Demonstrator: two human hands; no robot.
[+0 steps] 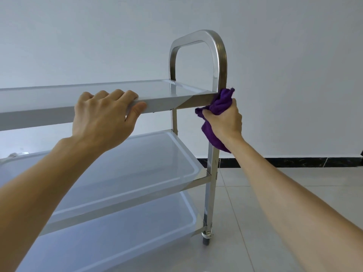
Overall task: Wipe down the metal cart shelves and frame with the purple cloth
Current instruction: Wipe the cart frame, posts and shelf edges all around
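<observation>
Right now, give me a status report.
Left hand gripping top shelf edge. Right hand presses purple cloth to frame post. Nothing in the way.

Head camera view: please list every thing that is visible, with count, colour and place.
cart frame: one, silver metal, centre right, looped handle on top
shelves: three, pale grey-white, stacked top to bottom
caster: one, grey, under the near post
purple cloth: one, bunched against the post at top shelf level
floor: light tiles, dark skirting behind
wall: white, behind
left hand: gripping the top shelf edge
right hand: clutching the cloth
</observation>
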